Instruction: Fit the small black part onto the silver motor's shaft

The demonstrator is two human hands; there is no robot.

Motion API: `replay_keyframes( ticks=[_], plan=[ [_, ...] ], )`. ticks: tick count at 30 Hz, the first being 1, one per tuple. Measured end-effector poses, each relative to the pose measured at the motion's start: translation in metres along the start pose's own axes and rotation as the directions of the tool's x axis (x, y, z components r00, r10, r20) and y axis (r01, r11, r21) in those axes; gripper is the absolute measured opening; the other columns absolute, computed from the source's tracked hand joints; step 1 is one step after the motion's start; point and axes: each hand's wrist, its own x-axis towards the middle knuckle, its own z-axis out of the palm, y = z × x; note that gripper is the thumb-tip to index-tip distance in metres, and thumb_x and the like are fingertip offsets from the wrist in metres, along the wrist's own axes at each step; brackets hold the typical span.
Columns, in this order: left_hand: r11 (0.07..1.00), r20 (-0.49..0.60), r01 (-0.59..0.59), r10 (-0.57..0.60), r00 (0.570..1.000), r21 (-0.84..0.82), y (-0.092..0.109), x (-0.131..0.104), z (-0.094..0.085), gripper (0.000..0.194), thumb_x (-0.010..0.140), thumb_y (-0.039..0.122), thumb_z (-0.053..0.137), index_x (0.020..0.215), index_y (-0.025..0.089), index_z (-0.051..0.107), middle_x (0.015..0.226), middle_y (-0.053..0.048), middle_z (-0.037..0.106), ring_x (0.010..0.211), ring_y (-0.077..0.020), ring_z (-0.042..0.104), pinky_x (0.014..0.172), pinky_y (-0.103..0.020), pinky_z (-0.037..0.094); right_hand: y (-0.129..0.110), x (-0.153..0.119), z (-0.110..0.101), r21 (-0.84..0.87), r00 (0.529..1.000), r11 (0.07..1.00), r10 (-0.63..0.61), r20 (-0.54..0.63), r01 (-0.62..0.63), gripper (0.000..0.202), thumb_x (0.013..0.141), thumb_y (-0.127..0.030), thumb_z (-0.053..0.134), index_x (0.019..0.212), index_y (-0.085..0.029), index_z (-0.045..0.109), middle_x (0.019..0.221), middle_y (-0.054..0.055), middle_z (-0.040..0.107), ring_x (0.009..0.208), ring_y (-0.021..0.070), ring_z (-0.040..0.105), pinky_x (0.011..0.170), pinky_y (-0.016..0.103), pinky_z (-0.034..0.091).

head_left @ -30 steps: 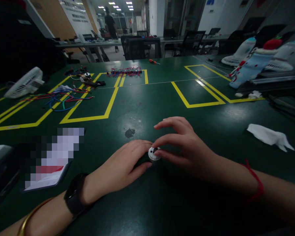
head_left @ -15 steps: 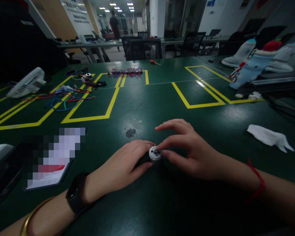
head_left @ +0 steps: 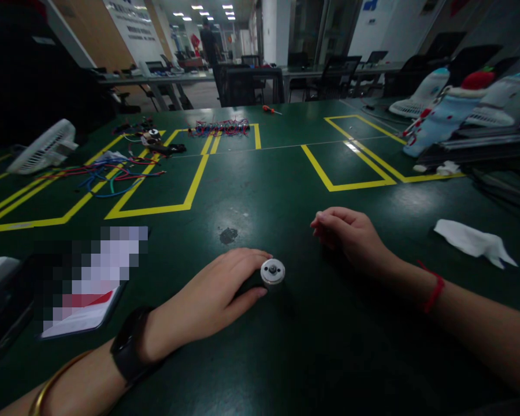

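A small silver electric motor point(head_left: 273, 270) stands upright on the dark green table, its round end face with a centre shaft and two dark holes turned up. My left hand point(head_left: 225, 286) is closed around its left side, fingertips behind and thumb in front. Off to the right and farther forward, apart from the motor, is my right hand point(head_left: 346, 234). Its fingers are curled together in a pinch, and whatever may be between them is hidden.
A phone point(head_left: 91, 289) with a blurred screen lies at left. Beyond are tangled wires point(head_left: 112, 173), a white fan point(head_left: 45, 147) and a screwdriver point(head_left: 269, 109). At right are a white tissue point(head_left: 474, 241) and a blue bottle point(head_left: 437, 121). Yellow tape marks the tabletop.
My right hand has left the motor's top, moving right and forward, and its fingers have closed together. My left hand keeps its hold. In the background, a person has shifted slightly right.
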Motion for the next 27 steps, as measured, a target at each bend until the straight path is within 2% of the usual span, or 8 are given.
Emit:
replay_keyframes(
  ticks=[10,27],
  plan=[
    [1.000,-0.001,-0.003,0.003,1.000,0.024,-0.0008,-0.0001,-0.0005,0.045,0.093,0.021,0.058,0.135,0.028,0.043,0.133,-0.004,0.054,0.120,-0.0230,0.053,0.104,-0.042,0.043,-0.0029,0.0003,0.0022,0.020,0.998,0.998,0.058,-0.024,-0.058,0.026,0.086,-0.042,0.065,0.077,-0.017,0.067,0.067,-0.001,0.061,0.054,0.0088,0.049,0.047,0.023,0.034],
    [1.000,0.002,-0.007,0.007,1.000,0.020,-0.0006,-0.0003,0.0001,0.045,0.093,0.021,0.058,0.135,0.028,0.043,0.132,-0.003,0.055,0.119,-0.0223,0.053,0.103,-0.041,0.044,-0.0023,0.0001,0.0023,0.000,0.999,1.000,0.028,0.030,-0.028,0.024,0.088,-0.040,0.064,0.080,-0.017,0.068,0.070,0.000,0.063,0.060,0.0103,0.055,0.053,0.024,0.041]
  ],
)
